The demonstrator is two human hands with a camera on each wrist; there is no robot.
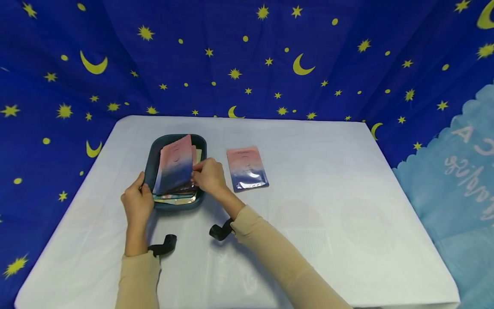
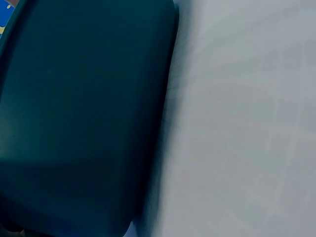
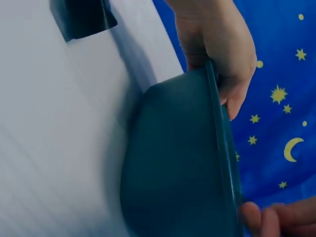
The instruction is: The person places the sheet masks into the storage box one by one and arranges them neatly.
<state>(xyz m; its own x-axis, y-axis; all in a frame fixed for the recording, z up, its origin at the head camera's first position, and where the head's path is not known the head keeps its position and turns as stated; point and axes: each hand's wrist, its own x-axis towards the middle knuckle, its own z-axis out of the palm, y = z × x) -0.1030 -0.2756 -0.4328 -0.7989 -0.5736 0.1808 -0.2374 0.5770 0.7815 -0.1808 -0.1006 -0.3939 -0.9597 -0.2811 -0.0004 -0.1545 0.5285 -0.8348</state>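
Note:
A dark teal plastic bin (image 1: 153,159) stands on the left part of the table, filled with flat packets. My left hand (image 1: 138,205) grips its left rim, thumb over the edge. Inside, a pink-to-blue sheet mask packet (image 1: 175,169) leans on top of the others, its upper corner near the far rim. The right hand (image 1: 211,177) pinches this packet's right edge between thumb and fingers, above the bin's right side. Under it show pale and patterned packets (image 1: 179,200). From the left wrist, the bin's outer wall (image 2: 84,98) fills half the view.
Another pink-to-blue packet (image 1: 248,168) lies flat on the white tablecloth (image 1: 328,184), right of the bin. Black wrist mounts (image 1: 166,245) show below both hands. A blue curtain (image 1: 216,51) with yellow stars and moons hangs behind and beside the table.

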